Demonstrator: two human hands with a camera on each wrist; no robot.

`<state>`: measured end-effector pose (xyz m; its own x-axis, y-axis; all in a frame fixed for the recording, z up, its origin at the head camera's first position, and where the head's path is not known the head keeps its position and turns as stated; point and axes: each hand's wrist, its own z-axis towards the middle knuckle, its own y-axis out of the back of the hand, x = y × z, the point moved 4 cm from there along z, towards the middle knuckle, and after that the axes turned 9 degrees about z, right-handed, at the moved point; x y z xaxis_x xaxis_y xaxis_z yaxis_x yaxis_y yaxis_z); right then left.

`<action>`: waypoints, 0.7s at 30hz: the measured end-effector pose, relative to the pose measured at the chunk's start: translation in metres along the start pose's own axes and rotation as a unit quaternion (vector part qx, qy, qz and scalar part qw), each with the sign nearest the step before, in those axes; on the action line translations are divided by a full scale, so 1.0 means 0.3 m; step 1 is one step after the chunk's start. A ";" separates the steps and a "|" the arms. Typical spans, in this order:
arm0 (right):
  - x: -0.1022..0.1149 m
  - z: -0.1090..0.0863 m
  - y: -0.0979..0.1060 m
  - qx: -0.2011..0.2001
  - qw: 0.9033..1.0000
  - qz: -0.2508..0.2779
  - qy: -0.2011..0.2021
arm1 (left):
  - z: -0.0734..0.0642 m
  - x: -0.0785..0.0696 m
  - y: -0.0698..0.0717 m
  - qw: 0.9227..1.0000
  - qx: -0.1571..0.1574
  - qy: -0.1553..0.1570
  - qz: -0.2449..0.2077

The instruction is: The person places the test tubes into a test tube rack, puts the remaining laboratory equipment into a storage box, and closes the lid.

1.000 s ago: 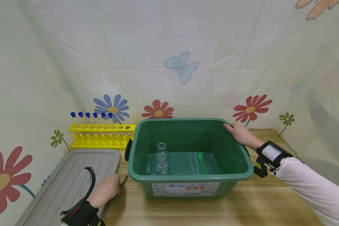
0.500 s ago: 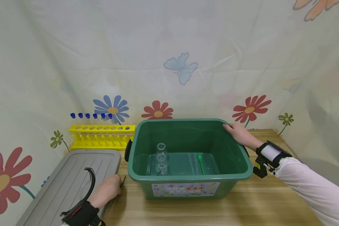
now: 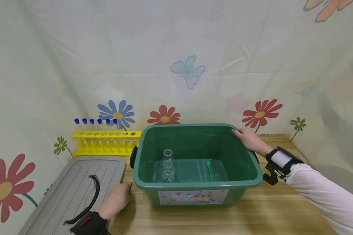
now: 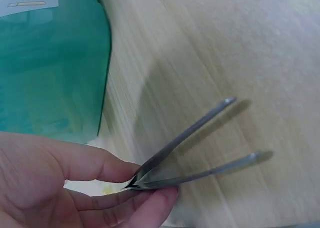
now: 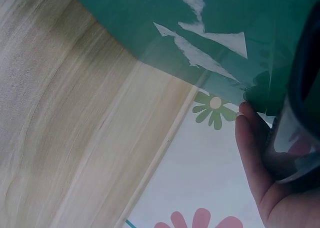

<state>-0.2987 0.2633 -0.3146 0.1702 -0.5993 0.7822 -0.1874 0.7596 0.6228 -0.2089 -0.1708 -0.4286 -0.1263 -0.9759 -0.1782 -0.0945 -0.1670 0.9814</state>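
My left hand (image 3: 116, 200) is low over the wooden table, between the grey lid and the green tub. It pinches metal tweezers (image 4: 197, 177) near their joined end, the two prongs spread apart and casting shadows on the table in the left wrist view. In the head view the hand mostly hides them. My right hand (image 3: 251, 140) grips the right rim of the green tub (image 3: 200, 185), fingers curled over and under the edge. Inside the tub stand clear glass bottles (image 3: 168, 168), with a green spoon (image 3: 209, 169) and clear thin rods (image 3: 200, 169) lying on the bottom.
A grey lid (image 3: 91, 169) with a black handle (image 3: 95, 199) lies at the left. Behind it, by the wall cloth, is a yellow rack (image 3: 106, 148) holding blue-capped test tubes (image 3: 99, 122). Bare wooden table (image 3: 194, 222) shows in front of the tub.
My left hand has shifted slightly right, and the tweezers show less in the head view. My right hand and the tub have stayed put.
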 end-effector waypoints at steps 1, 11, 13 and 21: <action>-0.001 0.001 -0.001 0.000 1.000 -0.002 0.001 | -0.001 0.002 0.000 1.000 0.002 0.002 0.002; -0.008 0.009 -0.005 -0.005 1.000 -0.010 0.000 | -0.018 0.035 0.122 0.996 0.011 0.057 -0.062; -0.009 0.009 -0.004 -0.005 1.000 -0.011 0.000 | -0.021 0.041 0.164 0.997 -0.003 0.058 -0.060; 0.001 0.001 0.000 -0.005 1.000 -0.015 -0.004 | -0.016 0.063 0.377 0.992 -0.080 0.052 -0.084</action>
<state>-0.2991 0.2630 -0.3145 0.1683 -0.6235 0.7635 -0.1733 0.7438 0.6456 -0.2172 -0.2087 -0.3207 -0.0192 -0.9399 -0.3410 0.0535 -0.3415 0.9384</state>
